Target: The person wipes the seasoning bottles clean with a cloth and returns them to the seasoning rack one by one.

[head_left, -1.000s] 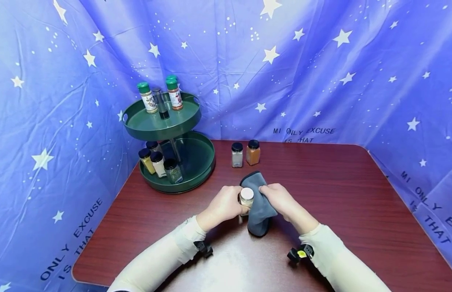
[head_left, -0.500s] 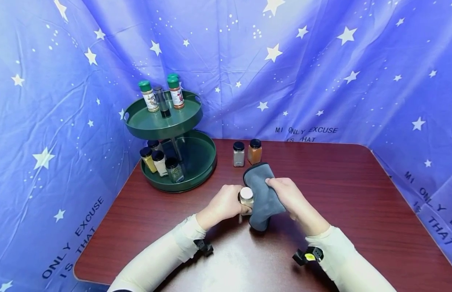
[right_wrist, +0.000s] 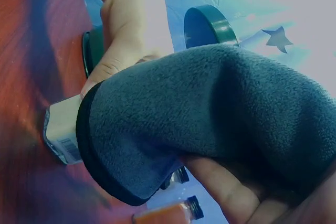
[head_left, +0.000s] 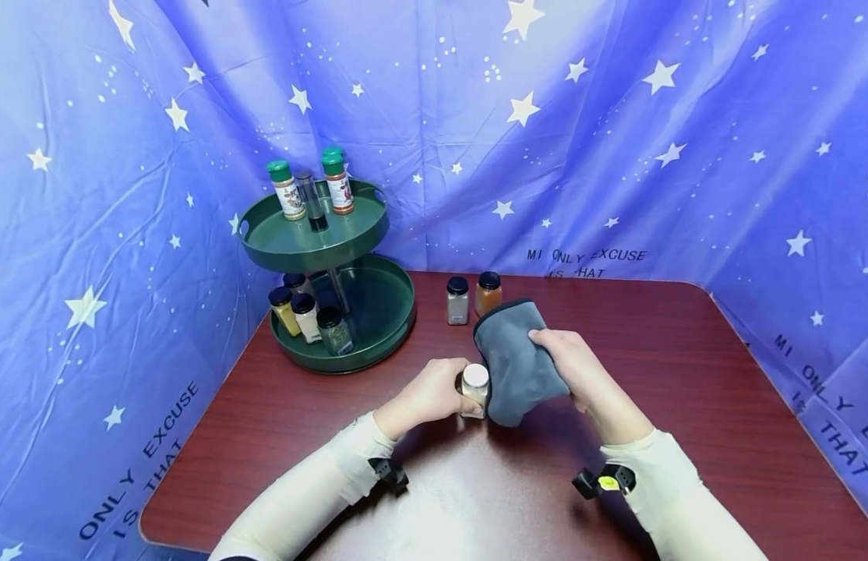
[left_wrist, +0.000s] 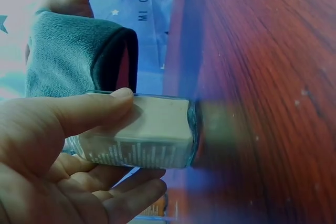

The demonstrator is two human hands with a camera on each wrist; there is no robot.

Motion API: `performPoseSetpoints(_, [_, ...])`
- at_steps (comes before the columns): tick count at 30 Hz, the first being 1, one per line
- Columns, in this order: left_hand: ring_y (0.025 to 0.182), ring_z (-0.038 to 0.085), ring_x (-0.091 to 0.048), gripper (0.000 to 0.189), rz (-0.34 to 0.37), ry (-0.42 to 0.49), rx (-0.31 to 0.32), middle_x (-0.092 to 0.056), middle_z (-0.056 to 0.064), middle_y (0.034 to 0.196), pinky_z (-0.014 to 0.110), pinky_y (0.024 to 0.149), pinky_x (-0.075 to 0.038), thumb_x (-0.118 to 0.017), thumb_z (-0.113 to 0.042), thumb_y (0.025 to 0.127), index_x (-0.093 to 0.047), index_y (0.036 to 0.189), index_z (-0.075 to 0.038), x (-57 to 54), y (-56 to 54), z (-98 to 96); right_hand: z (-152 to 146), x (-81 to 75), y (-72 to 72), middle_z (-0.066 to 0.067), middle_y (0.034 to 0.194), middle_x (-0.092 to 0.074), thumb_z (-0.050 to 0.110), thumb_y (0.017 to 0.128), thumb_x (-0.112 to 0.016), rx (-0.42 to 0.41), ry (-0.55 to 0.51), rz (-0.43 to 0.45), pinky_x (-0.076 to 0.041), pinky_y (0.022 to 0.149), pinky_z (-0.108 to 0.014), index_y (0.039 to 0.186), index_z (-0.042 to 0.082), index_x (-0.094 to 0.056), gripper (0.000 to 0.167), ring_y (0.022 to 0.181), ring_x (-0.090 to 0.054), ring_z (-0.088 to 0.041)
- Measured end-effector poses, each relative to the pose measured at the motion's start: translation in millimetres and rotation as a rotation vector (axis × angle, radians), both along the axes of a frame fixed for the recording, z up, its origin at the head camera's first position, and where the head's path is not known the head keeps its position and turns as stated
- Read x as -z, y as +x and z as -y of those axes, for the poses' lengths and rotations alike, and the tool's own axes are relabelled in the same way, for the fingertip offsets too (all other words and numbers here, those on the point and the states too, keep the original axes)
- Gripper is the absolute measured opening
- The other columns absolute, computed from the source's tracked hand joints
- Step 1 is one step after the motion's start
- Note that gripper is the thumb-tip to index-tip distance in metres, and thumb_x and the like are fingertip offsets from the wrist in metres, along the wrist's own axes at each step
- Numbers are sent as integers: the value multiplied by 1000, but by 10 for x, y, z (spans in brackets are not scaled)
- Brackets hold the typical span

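My left hand (head_left: 437, 392) grips a square glass spice jar (left_wrist: 160, 124) of pale powder; in the head view its top (head_left: 476, 375) looks white. The left wrist view shows the thumb along one side and the fingers beneath, with the jar's base just off the table. To the right of the jar, my right hand (head_left: 581, 374) holds a grey cloth (head_left: 518, 362) with a black edge, pinched between thumb and fingers. The cloth hangs beside the jar; in the right wrist view it covers part of the jar (right_wrist: 63, 129). I cannot tell whether they touch.
A green two-tier rack (head_left: 315, 253) stands at the back left. Green-capped shakers (head_left: 288, 195) are on its upper tier, black-capped jars (head_left: 306, 319) on the lower. Behind the cloth stand a grey jar (head_left: 458, 302) and an orange jar (head_left: 488, 292). A starry curtain (head_left: 602, 140) borders the table.
My right hand has moved right and slightly away from me, drawing the cloth off the jar's side and spreading it wider. My left hand and the jar have barely moved.
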State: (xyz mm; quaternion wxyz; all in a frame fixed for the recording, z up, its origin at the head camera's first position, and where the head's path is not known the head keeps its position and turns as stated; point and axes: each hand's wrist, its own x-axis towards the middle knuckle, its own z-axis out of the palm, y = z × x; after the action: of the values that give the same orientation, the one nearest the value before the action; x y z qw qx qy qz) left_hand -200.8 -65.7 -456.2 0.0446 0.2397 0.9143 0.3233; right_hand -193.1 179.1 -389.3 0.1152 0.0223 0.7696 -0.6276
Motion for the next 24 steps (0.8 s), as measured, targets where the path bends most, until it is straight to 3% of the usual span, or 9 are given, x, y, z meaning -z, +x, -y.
performPoseSetpoints(9, [88,11,-61,51,85,61,11,-69,-4,96,28,82,-51,-96,-21,69,-66,109,-11,-14,-2,-3,-34,-19,-11,10,79,-66,35,102,-53,18,42,-56,-54,73,-28,99,8,-70,31,72,-64,-9])
performPoseSetpoints(14, [97,15,-60,64,96,86,-45,-65,2,107,32,88,-51,-96,-29,69,-60,118,-8,-33,70,-35,-37,-22,1,11,80,-65,35,103,-54,25,58,-78,-53,73,-28,96,9,-69,30,73,-63,-8])
performPoseSetpoints(19, [90,15,-55,64,46,81,-138,-57,2,98,29,81,-49,-94,-45,69,-56,105,-8,-62,158,-78,-41,-16,5,9,78,-66,35,103,-53,16,40,-70,-54,71,-29,97,7,-68,33,70,-64,-10])
performPoseSetpoints(24, [85,14,-55,57,27,95,-168,-57,1,91,27,76,-48,-94,-40,71,-54,97,-9,-71,185,-94,-31,-19,13,8,78,-67,35,103,-53,-1,30,-73,-55,70,-29,100,5,-69,34,69,-65,-10])
